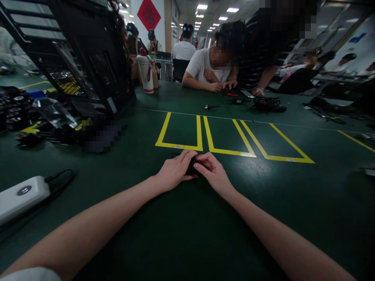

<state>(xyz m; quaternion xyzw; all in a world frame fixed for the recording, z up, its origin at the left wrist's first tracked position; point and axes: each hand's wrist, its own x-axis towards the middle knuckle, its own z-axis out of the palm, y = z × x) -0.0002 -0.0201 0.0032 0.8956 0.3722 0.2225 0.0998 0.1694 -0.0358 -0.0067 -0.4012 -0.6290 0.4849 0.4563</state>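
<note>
My left hand (175, 170) and my right hand (213, 173) meet over a small black object (192, 167) resting on the dark green table (187, 234). Both hands have fingers curled round it, and most of it is hidden between them, so I cannot make out what it is. The hands sit just in front of the nearest yellow taped rectangle (180, 132).
A white power bank (22, 197) with a black cable lies at the left. A black computer case (84, 54) and loose parts stand at the back left. Further taped outlines (258, 142) lie to the right. Other people work at the far edge beside a white cup (145, 74) and black cables (265, 104).
</note>
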